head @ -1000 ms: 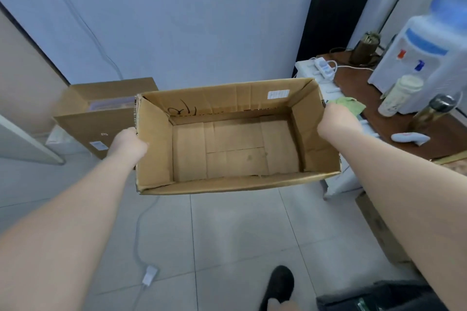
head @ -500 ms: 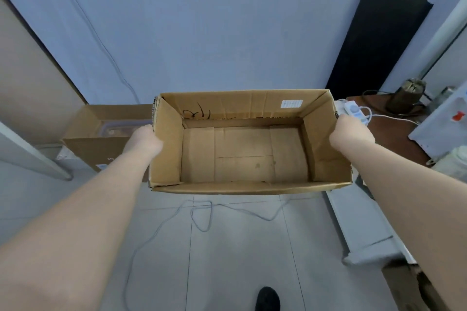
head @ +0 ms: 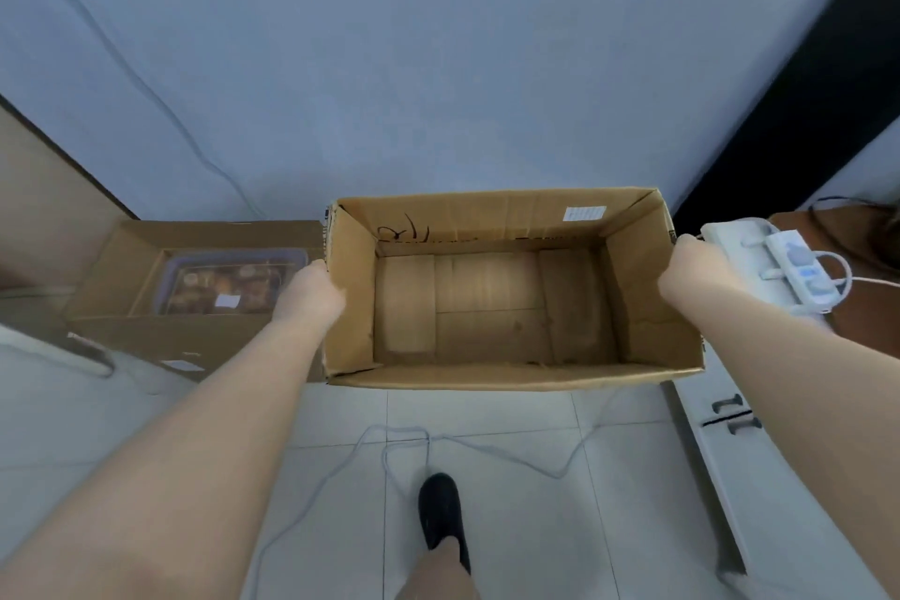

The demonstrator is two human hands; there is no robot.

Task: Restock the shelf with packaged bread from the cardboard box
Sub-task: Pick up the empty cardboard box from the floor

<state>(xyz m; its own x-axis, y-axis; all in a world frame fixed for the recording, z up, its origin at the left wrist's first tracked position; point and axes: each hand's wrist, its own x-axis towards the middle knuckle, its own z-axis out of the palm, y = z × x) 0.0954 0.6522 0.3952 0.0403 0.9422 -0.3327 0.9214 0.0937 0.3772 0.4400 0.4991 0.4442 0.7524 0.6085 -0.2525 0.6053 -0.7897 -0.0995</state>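
Both hands, left (head: 311,290) and right (head: 694,273), grasp the end walls of the empty box (head: 492,307), carried above the floor; left of the left hand, a second box (head: 146,341) holds packaged bread (head: 224,283); judged step: discarding the empty; next, set it down

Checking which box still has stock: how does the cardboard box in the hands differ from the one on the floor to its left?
The held box is empty, showing bare flaps; the floor box holds a packaged tray of bread. The held box is gripped at its ends by the left hand and right hand; the floor box is untouched. Both are brown, open-topped cardboard.
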